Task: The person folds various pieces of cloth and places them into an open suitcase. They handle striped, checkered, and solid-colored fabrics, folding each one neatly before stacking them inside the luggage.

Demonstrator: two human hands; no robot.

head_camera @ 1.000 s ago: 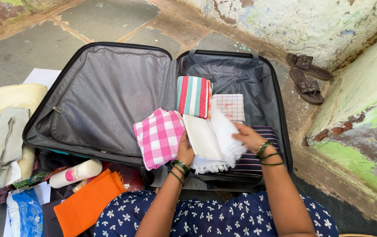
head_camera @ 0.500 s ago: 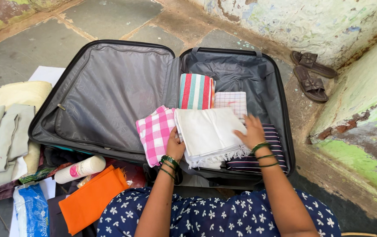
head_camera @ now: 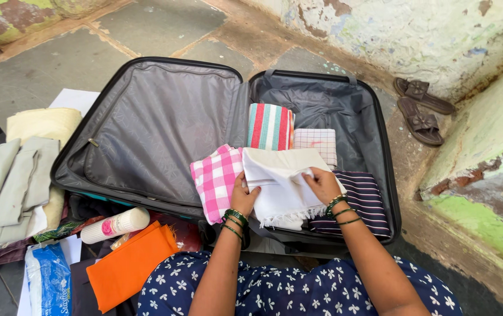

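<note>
Both hands grip the folded white cloth (head_camera: 283, 181) lying over the open suitcase's (head_camera: 374, 123) near rim: left hand (head_camera: 243, 196) pinches its 9 o'clock edge, right hand (head_camera: 322, 184) its 3 o'clock side. The cloth's long axis runs 6 to 12, fringe at 6. A pink checked cloth (head_camera: 216, 178) touches it at 9; a striped towel (head_camera: 270, 126) lies at 12.

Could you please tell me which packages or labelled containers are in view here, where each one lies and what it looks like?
Bottle: lying on its side left of the suitcase's near corner; white cylinder with a pink label patch.
Plastic pack: bottom left, beside the orange cloth; soft blue and white pouch with printing.
White sheets: flat on the floor at the suitcase's left edge, partly hidden; plain rectangles.
No signs or screens in view.
</note>
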